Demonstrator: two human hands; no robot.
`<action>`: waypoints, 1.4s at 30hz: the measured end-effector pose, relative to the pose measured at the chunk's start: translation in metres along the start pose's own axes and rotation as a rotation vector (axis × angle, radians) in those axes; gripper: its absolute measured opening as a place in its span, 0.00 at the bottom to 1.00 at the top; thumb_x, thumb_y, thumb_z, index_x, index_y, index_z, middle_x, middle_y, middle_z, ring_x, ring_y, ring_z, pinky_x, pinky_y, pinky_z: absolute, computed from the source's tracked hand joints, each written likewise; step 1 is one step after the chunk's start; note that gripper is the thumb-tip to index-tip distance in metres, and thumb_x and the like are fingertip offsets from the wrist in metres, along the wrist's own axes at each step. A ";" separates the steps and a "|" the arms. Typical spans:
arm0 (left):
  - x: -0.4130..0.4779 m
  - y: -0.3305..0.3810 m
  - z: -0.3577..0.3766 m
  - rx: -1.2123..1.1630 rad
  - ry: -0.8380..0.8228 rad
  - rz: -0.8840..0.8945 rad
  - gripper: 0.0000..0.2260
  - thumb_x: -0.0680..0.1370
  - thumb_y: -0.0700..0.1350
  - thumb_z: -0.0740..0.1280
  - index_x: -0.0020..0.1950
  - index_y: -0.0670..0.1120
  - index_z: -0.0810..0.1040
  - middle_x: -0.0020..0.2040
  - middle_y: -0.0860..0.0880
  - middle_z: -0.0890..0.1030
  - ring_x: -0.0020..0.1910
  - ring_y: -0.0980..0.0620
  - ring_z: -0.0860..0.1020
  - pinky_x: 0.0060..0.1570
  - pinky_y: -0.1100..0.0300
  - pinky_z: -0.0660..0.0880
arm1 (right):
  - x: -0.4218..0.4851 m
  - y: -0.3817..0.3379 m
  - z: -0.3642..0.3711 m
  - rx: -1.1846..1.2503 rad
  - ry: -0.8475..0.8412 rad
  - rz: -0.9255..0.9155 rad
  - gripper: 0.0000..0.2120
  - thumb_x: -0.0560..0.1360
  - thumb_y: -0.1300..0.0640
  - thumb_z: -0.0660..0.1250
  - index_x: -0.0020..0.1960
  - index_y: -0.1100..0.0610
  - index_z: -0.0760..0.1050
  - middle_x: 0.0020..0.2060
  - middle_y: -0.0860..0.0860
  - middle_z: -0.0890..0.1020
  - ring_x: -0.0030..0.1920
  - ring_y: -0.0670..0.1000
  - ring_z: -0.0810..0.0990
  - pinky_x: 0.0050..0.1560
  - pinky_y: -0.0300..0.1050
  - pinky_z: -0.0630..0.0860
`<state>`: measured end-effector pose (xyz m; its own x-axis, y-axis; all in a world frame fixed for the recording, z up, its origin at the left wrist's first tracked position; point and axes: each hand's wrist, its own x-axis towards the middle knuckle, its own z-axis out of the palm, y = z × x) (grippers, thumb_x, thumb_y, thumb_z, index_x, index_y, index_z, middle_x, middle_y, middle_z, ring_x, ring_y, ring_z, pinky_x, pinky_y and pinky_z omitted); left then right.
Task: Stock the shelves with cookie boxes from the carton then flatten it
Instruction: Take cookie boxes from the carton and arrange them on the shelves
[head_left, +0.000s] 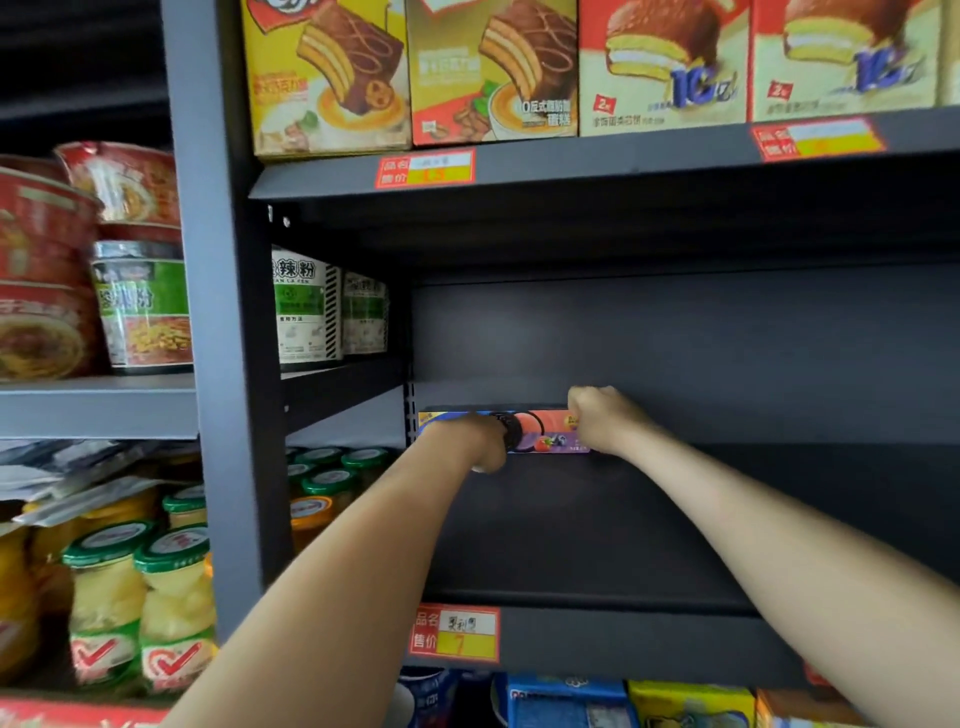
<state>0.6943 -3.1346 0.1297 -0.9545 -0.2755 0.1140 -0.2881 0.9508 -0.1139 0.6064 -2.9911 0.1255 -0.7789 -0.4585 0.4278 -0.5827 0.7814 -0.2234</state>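
Looking into a grocery shop aisle: dark metal shelving (623, 644) carrying red-and-yellow price tags (456, 635) on the shelf edges, rows of boxed chocolate cakes and pies (660, 67) facing outward above, instant noodle cups (140, 306) stacked to the left, jars of preserved fruit (140, 597) lined up below, more packaged snacks (691, 704) showing underneath.
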 end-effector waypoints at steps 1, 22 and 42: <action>-0.001 0.002 0.000 -0.035 0.020 0.025 0.18 0.77 0.40 0.55 0.67 0.46 0.71 0.56 0.46 0.77 0.51 0.44 0.76 0.49 0.55 0.74 | -0.001 -0.001 -0.001 -0.014 -0.029 -0.014 0.17 0.70 0.71 0.53 0.53 0.61 0.75 0.52 0.57 0.78 0.51 0.59 0.78 0.50 0.49 0.77; -0.213 0.116 0.057 -0.831 0.920 0.317 0.06 0.78 0.40 0.61 0.50 0.42 0.78 0.44 0.44 0.80 0.44 0.44 0.76 0.40 0.55 0.67 | -0.269 -0.023 -0.045 0.155 0.507 -0.204 0.05 0.78 0.60 0.59 0.51 0.58 0.73 0.46 0.53 0.78 0.49 0.55 0.75 0.45 0.50 0.70; -0.367 0.299 0.419 -0.832 -0.253 -0.039 0.07 0.80 0.44 0.59 0.51 0.43 0.76 0.45 0.41 0.81 0.45 0.40 0.79 0.34 0.56 0.68 | -0.572 0.171 0.238 0.295 -0.240 0.563 0.08 0.78 0.55 0.62 0.47 0.60 0.72 0.41 0.56 0.77 0.44 0.58 0.78 0.36 0.45 0.65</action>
<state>0.9257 -2.8083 -0.3597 -0.9621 -0.2389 -0.1313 -0.2651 0.7076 0.6550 0.8972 -2.6955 -0.3660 -0.9921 -0.1232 -0.0228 -0.0850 0.7957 -0.5997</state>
